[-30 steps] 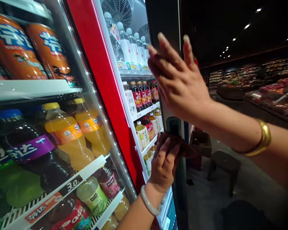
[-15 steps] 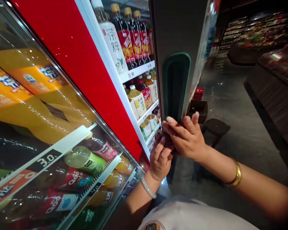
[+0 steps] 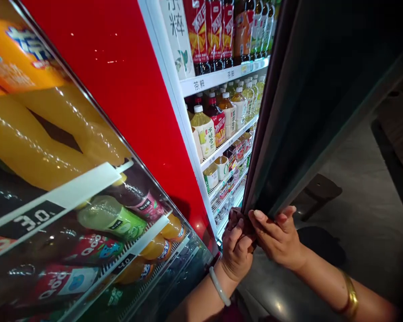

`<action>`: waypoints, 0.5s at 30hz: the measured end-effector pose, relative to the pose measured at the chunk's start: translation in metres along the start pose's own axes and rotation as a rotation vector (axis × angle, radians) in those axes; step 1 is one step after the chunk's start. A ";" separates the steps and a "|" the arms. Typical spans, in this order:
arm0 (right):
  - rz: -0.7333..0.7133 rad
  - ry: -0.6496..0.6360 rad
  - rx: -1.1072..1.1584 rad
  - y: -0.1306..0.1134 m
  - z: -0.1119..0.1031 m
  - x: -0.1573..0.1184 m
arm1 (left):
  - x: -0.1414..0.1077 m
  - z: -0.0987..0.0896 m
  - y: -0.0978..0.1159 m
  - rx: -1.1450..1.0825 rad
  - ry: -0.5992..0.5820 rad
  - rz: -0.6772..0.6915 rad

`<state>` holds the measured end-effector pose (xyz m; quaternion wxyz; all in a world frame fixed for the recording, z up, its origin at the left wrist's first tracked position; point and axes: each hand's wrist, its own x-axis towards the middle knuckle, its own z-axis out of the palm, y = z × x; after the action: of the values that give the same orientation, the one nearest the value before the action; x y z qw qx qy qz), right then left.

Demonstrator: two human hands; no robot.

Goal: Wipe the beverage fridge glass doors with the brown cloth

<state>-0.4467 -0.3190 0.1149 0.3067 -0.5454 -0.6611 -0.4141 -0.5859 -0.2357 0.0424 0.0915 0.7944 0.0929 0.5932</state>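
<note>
The dark cooler door stands ajar in front of me, its edge running down to both hands. My left hand, wearing a pale bangle, is closed at this edge around a dark crumpled piece that looks like a cloth, mostly hidden by the fingers. Close beside it, my right hand, with a gold bangle, is open. Its fingers are stretched out and lie against the lower part of the door.
Drink bottles stand on lit white shelves inside the cooler. Left of a red panel, more bottles sit behind glass. A dark stool stands on the grey floor beyond the door.
The door appears larger and farther right, showing more of the shelves. Its green-rimmed recess is no longer visible. Both hands appear lower and slightly farther right, still at the door's edge.
</note>
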 end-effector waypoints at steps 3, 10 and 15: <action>-0.027 0.046 0.030 0.003 0.007 -0.015 | -0.003 0.006 0.000 -0.006 0.029 0.015; -0.001 0.107 -0.016 0.006 0.002 -0.005 | -0.007 0.023 -0.004 -0.080 0.102 0.110; 0.090 0.113 -0.048 -0.013 0.018 -0.033 | -0.063 0.037 -0.019 -0.108 0.086 0.152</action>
<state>-0.4516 -0.3193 0.0751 0.3486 -0.5575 -0.6076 -0.4456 -0.5686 -0.2347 -0.0313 0.0849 0.7668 0.0041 0.6363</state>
